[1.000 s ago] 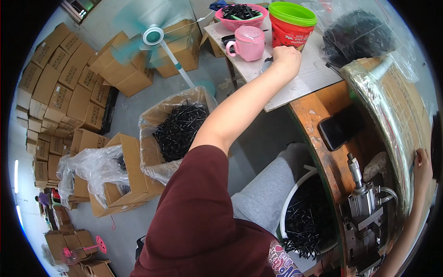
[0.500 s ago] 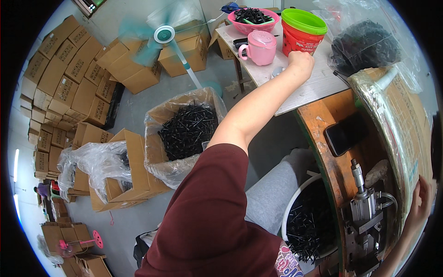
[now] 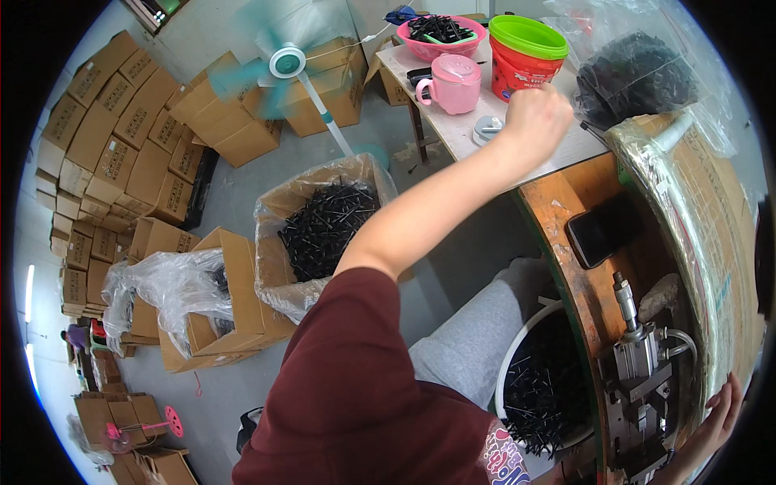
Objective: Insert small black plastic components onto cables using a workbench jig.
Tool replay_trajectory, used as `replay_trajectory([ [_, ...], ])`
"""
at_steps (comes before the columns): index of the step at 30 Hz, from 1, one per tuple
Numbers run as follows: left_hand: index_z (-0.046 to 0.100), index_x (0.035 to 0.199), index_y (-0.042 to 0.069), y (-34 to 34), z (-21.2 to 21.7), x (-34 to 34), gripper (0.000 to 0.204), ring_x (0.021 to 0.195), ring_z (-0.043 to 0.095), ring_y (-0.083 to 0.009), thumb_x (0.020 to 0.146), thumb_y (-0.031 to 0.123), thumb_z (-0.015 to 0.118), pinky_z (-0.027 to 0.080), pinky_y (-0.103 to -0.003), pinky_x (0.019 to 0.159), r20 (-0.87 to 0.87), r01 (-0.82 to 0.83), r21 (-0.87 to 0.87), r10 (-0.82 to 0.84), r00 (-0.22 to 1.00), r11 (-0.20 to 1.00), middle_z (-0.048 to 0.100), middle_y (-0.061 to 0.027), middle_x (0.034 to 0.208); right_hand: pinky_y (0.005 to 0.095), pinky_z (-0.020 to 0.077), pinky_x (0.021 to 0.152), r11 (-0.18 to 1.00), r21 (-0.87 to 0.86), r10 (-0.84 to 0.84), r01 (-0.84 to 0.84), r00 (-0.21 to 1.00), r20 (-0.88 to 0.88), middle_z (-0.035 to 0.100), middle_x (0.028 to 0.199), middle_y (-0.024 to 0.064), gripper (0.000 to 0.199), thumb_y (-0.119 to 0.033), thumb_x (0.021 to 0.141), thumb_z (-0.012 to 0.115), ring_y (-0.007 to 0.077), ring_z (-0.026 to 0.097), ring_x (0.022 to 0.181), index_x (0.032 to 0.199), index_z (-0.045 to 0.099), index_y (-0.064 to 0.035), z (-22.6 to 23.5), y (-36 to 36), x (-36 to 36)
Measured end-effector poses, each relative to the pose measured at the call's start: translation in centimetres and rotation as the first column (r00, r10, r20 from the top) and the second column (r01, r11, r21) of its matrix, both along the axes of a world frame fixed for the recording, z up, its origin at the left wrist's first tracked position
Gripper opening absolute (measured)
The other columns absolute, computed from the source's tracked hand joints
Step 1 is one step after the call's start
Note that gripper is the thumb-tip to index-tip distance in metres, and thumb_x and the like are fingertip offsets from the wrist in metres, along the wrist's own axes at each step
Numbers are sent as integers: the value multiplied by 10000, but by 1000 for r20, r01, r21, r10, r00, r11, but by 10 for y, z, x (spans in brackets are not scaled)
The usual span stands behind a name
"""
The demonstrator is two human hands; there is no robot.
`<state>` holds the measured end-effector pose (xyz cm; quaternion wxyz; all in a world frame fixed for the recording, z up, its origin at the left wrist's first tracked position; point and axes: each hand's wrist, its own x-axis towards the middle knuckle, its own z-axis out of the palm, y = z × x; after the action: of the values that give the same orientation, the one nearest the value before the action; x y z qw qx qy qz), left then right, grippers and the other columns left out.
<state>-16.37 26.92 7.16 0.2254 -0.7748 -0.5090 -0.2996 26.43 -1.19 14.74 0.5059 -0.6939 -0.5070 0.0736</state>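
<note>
My left hand (image 3: 537, 121), its arm stretched out from a maroon sleeve, is closed in a fist above the white table (image 3: 566, 153). Whatever it may hold is hidden. Right behind it stands a red bucket (image 3: 513, 71) with a green rim, and beside it a white round object (image 3: 487, 128) lies on the table. A pink lidded mug (image 3: 454, 83) sits to the left. At the far right, my right hand (image 3: 719, 416) has its fingers stretched out by the edge of a plastic-wrapped cardboard sheet (image 3: 727, 226), next to a metal fixture (image 3: 634, 352).
A pink bowl (image 3: 412, 48) of black parts and a plastic bag (image 3: 638, 77) of dark pieces are at the back. A phone (image 3: 598, 234) lies on the wooden bench (image 3: 558, 210). Below are a white tub (image 3: 505, 356) and a lined carton (image 3: 271, 242), both with black parts. A fan (image 3: 287, 61) spins behind.
My left fist has come back from the bucket toward the right and nearer me, uncovering more of the white round object. My right hand has slid down along the cardboard edge.
</note>
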Motion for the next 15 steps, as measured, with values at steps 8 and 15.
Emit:
replay_trajectory([
  [8, 628, 939, 28, -178, 15, 58, 267, 1040, 657, -306, 752, 163, 762, 576, -375, 799, 468, 850, 44, -763, 446, 524, 550, -203, 1339, 185, 362, 594, 986, -21, 151, -168, 929, -338, 598, 828, 6, 143, -34, 906, 652, 55, 487, 678, 1047, 664, -11, -41, -40, -90],
  [15, 721, 1023, 26, -226, -9, 104, 283, 1025, 654, -286, 747, 76, 760, 542, -368, 835, 714, 990, 44, -697, 64, 135, 623, -146, 1240, 213, 466, 530, 970, 29, 197, -242, 707, -679, 656, 838, 131, 197, -137, 1012, 514, 133, 594, 551, 1043, 576, 47, -78, -54, -126],
])
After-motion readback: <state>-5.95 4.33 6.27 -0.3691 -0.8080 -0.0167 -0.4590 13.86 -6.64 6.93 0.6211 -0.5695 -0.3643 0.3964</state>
